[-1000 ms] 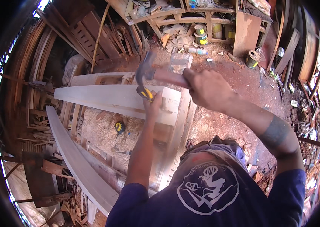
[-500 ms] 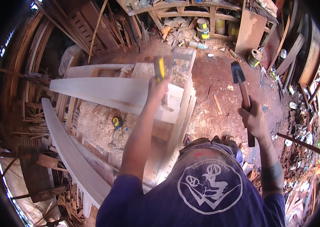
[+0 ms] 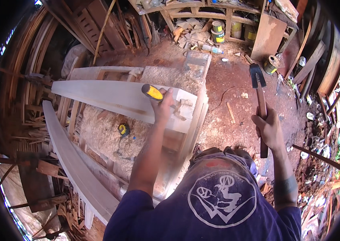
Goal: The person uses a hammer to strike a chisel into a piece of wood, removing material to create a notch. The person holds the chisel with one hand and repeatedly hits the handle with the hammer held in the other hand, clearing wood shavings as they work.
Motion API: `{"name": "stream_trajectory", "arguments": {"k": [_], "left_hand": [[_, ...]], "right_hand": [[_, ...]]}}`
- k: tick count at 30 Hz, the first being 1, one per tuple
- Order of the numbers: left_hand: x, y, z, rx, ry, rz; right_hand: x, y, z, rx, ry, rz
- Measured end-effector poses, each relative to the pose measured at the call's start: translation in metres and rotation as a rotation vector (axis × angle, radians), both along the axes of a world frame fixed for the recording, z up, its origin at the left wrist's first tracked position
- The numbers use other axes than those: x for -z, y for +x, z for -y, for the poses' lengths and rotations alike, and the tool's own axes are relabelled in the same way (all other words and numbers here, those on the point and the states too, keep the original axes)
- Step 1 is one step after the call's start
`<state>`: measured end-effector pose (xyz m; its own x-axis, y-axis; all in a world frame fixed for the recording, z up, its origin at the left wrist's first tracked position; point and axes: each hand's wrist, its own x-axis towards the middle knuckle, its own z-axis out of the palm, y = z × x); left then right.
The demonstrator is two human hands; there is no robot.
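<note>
My left hand (image 3: pixel 163 109) is closed around the yellow and black handle of a chisel (image 3: pixel 152 92), which leans to the left. The chisel's blade points toward a cut recess (image 3: pixel 184 105) near the right end of a long pale board (image 3: pixel 105 94); whether its edge touches the wood I cannot tell. Off to the right, my right hand (image 3: pixel 269 127) grips a claw hammer (image 3: pixel 261 100) by its wooden handle, its dark head raised at the far end. The hammer is well apart from the chisel.
A second long curved board (image 3: pixel 71 154) lies at the left. Between the boards, a yellow and black tape measure (image 3: pixel 124 129) rests on wood shavings (image 3: pixel 101 132). Tins (image 3: pixel 271 64) and scrap wood (image 3: pixel 194 34) stand at the back. Rubble and offcuts line the right side.
The chisel handle has tipped over to the left, and my left hand has shifted slightly down. My right hand still holds the hammer in nearly the same place.
</note>
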<state>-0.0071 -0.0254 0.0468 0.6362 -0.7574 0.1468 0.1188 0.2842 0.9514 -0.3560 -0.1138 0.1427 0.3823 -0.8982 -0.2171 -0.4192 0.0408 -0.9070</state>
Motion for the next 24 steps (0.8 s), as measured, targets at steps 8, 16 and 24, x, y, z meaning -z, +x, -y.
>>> {"name": "stream_trajectory", "arguments": {"k": [8,16,24], "left_hand": [[0.007,-0.015,-0.005,-0.026,0.080,0.183],[-0.004,-0.016,-0.009,-0.065,0.065,0.187],[0.021,-0.002,-0.006,-0.026,0.101,0.245]], "right_hand": [[-0.025,0.041,0.005,-0.304,-0.402,-0.144],[-0.162,0.121,0.013,-0.226,-1.123,0.381],[-0.114,0.117,0.016,-0.771,-1.016,-0.391]]}}
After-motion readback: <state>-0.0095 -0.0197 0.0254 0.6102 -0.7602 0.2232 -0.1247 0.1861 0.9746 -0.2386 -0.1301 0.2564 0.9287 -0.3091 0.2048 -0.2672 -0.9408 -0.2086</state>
